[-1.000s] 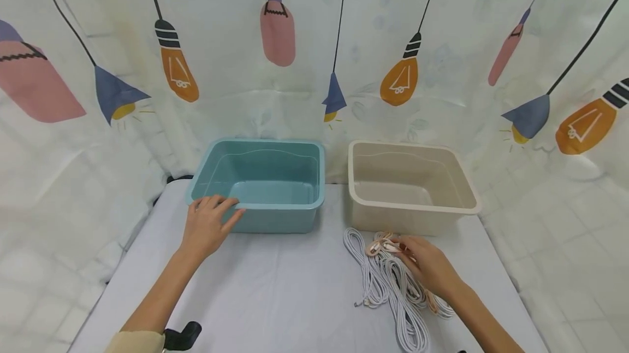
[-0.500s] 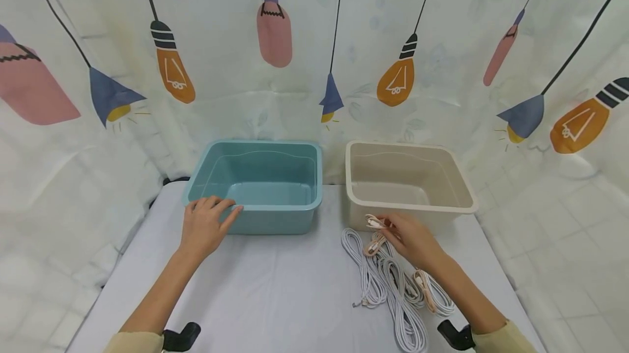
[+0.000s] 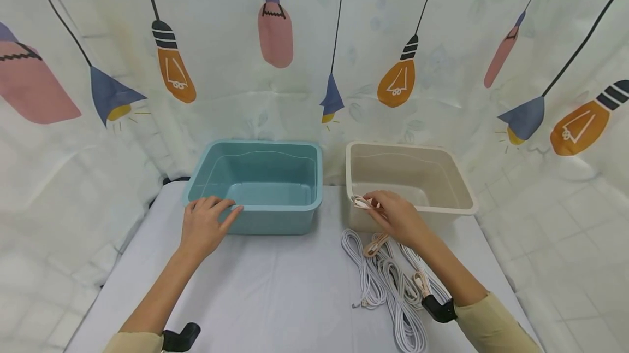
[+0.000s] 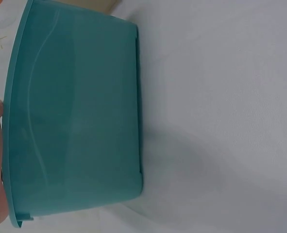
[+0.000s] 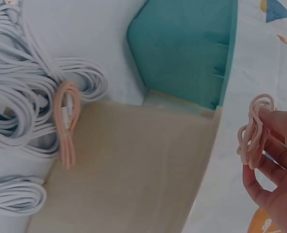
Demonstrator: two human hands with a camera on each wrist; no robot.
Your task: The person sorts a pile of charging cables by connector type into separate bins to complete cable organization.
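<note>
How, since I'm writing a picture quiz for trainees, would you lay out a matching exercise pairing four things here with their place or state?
Things:
1. left hand
2. right hand
3. white cables
4. beige bin

Places or states:
A. holding a small looped cable
B. lying on the table in front of the beige bin
C. standing to the right of the blue-green bin
D. touching the blue-green bin's near rim

Right pairs: 1-D, 2-A, 3-B, 4-C
</note>
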